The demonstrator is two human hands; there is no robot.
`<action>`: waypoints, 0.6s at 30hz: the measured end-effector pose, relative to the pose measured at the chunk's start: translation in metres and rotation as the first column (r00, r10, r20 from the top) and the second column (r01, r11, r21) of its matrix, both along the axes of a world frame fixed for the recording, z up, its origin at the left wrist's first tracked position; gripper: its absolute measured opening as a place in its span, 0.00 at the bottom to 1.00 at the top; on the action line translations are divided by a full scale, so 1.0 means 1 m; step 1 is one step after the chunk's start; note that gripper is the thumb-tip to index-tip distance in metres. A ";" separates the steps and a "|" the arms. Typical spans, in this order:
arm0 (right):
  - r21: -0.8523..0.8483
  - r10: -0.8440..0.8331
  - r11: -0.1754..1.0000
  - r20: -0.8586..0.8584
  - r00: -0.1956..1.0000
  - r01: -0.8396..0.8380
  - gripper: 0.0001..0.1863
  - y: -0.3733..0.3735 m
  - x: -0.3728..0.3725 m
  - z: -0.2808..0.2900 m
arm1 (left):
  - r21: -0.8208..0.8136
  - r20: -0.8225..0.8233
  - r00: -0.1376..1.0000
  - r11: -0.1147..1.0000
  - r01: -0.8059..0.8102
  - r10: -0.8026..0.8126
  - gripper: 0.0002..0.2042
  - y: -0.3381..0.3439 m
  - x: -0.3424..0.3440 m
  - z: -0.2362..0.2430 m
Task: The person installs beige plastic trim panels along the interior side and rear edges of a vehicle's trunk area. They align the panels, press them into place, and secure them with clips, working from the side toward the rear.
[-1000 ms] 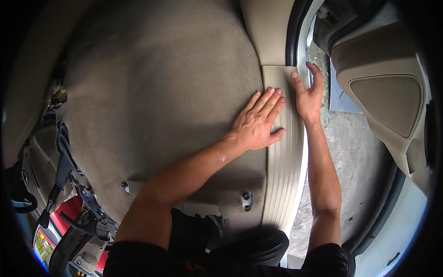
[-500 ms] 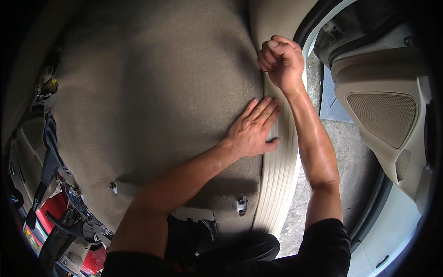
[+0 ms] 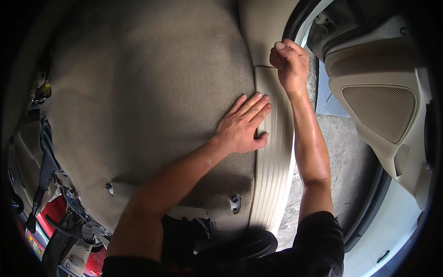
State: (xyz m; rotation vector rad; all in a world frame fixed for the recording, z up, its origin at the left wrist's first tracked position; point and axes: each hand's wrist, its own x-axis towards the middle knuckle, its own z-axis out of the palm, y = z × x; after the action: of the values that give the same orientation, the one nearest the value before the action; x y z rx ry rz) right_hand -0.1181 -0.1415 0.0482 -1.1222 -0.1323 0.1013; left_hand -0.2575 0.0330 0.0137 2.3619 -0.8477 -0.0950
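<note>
Brown carpet (image 3: 152, 92) covers the car floor, and a ribbed beige sill trim (image 3: 272, 171) runs along its right edge. My left hand (image 3: 243, 124) lies flat with its fingers spread, across the carpet's edge and the inner side of the trim. Beyond it, my right hand (image 3: 291, 64) is curled into a fist over the far end of the trim, beside the black door seal (image 3: 291, 28). Nothing shows in this fist. A smooth beige trim panel (image 3: 263, 23) meets the sill trim at a visible seam; whether the fist touches either is hard to tell.
To the right hangs the open door with its beige panel and speaker grille (image 3: 383, 111), over concrete ground (image 3: 337, 152). A metal bracket (image 3: 235, 203) pokes through the carpet near me. At the left are a black lever (image 3: 42, 175) and exposed wiring (image 3: 76, 203).
The view has shifted slightly. My right fist has come down and outward along the trim, uncovering the seam at its far end. My left hand stays flat in place.
</note>
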 end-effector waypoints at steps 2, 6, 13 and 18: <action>-0.521 -0.213 0.798 0.226 0.951 0.303 0.14 -0.023 -0.014 0.003 | -0.052 0.057 0.998 0.999 0.000 0.003 0.38 0.004 0.002 -0.002; -0.830 0.165 0.182 0.554 0.816 0.526 0.13 -0.030 -0.051 -0.013 | -0.166 0.133 0.980 0.978 -0.123 0.146 0.39 0.001 0.001 -0.006; -0.941 0.192 0.017 0.335 0.922 0.339 0.25 -0.003 -0.047 -0.004 | -0.008 0.098 0.985 0.989 -0.145 0.146 0.37 0.002 0.002 -0.005; -0.936 0.093 0.097 0.347 0.933 0.338 0.21 0.001 -0.037 -0.012 | 0.014 0.109 0.983 0.988 -0.151 0.149 0.36 0.001 0.002 -0.006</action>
State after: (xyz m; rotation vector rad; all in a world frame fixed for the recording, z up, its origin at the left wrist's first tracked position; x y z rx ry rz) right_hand -0.1550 -0.1409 0.0365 -2.6132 -0.2845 -0.2206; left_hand -0.2558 0.0342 0.0074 2.4613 -0.7180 0.0858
